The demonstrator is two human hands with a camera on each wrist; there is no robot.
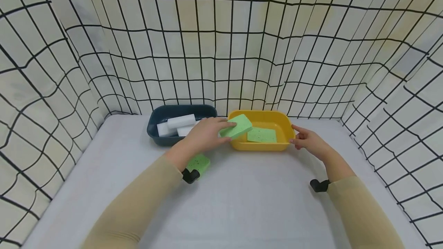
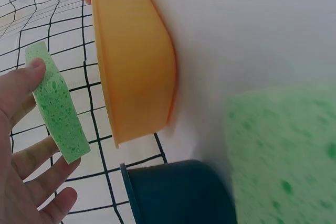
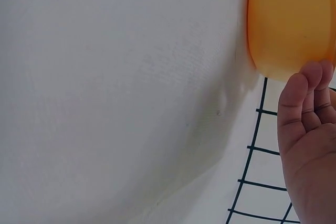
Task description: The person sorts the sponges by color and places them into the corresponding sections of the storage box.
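Note:
My left hand (image 1: 207, 131) pinches a green sponge (image 1: 241, 125) between thumb and fingers, above the left end of a yellow plastic tub (image 1: 261, 146). In the left wrist view the held sponge (image 2: 59, 106) is tilted and seen along its narrow side. A second green sponge (image 1: 264, 135) lies inside the yellow tub. Another green sponge (image 1: 202, 163) rests on the table, partly hidden under my left wrist. My right hand (image 1: 309, 141) holds the tub's right end at the rim; its curled fingers (image 3: 294, 95) show against the yellow wall in the right wrist view.
A dark blue tub (image 1: 162, 140) stands left of the yellow one, with several white blocks (image 1: 181, 121) inside, partly behind my left hand. White table cloth (image 1: 256, 195) spreads in front. Black wire grid panels (image 1: 238, 32) enclose the table at the back and both sides.

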